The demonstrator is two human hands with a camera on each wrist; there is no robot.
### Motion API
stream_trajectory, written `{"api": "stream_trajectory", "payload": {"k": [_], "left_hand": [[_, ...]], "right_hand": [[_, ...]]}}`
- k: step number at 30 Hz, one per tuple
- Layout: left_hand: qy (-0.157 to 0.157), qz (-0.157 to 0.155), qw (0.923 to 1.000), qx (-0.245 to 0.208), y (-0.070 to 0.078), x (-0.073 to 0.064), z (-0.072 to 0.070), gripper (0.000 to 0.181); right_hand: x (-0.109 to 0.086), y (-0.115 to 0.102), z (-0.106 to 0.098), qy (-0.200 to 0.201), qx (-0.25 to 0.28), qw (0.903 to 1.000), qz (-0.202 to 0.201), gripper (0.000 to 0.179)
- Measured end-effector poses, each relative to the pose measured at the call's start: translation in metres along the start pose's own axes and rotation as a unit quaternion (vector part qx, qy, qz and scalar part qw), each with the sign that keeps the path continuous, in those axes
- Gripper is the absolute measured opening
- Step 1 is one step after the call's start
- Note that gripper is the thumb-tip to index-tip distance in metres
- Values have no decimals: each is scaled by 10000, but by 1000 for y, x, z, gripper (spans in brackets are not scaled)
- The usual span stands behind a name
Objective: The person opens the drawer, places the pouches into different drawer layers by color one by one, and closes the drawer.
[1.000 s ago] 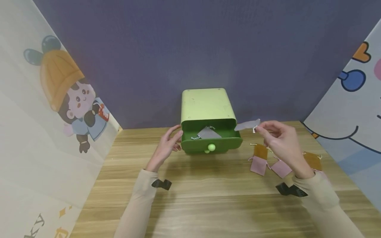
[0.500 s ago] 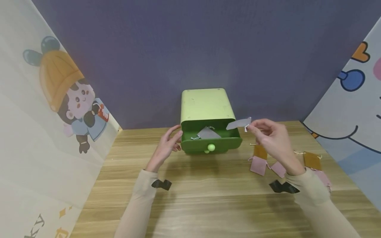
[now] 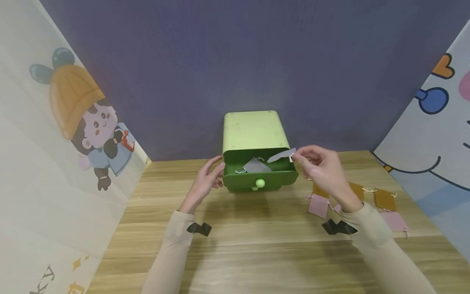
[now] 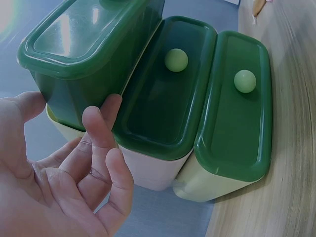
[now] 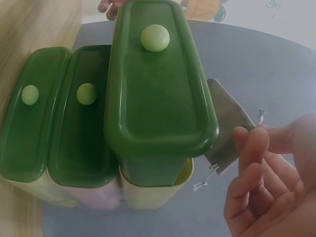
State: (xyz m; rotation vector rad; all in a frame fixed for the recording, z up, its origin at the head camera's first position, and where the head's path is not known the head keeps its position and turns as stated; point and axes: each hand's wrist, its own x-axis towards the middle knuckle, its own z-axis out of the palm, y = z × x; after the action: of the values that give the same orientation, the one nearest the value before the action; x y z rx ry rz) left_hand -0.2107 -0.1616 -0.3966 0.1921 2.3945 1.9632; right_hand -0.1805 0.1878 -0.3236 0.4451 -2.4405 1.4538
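A light green cabinet (image 3: 255,130) has its top dark green drawer (image 3: 238,181) pulled out, and a grey drawstring pouch (image 3: 257,165) lies inside. My left hand (image 3: 203,181) rests at the drawer's left side, its fingers loosely bent and touching the wall in the left wrist view. Over the drawer's right end, my right hand (image 3: 323,169) pinches another grey drawstring pouch (image 3: 281,155) by its corded end. That pouch (image 5: 227,128) hangs beside the drawer front (image 5: 158,84) in the right wrist view.
Right of the cabinet, several pouches lie on the wooden table (image 3: 257,253), among them a pink pouch (image 3: 318,205) and an orange pouch (image 3: 385,199). Two lower drawers are closed, including the bottom drawer (image 4: 237,108). A dark blue panel (image 3: 183,81) stands behind.
My right hand has moved left with the grey pouch, from beside the drawer to over its right end. The left hand has stayed in place.
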Motion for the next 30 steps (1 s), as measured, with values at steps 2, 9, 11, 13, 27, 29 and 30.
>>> {"api": "stream_trajectory", "payload": {"k": [2,9,11,13,27,29,30], "left_hand": [[3,-3,10000,-13,0,0,0,58],[37,-15,10000,-18,-1,1,0,57],[38,-8,10000,-8,-2,1,0,57],[45,-5,10000,-1,-2,2,1,57],[-27,20,10000,14,-1,1,1,59],[-24,26,10000,21,-1,0,0,59],[-14,20,10000,31,-1,0,0,59]], "right_hand": [[2,-1,2,-76,21,10000,52,19],[10,-6,12,-285,-76,9995,117,23],[13,-7,15,-334,-81,9993,128,23],[15,-8,17,-388,-90,9991,142,23],[29,-7,27,-682,-542,9962,82,23],[30,-7,28,-756,-616,9952,32,24],[31,-8,29,-799,-634,9948,17,24]]}}
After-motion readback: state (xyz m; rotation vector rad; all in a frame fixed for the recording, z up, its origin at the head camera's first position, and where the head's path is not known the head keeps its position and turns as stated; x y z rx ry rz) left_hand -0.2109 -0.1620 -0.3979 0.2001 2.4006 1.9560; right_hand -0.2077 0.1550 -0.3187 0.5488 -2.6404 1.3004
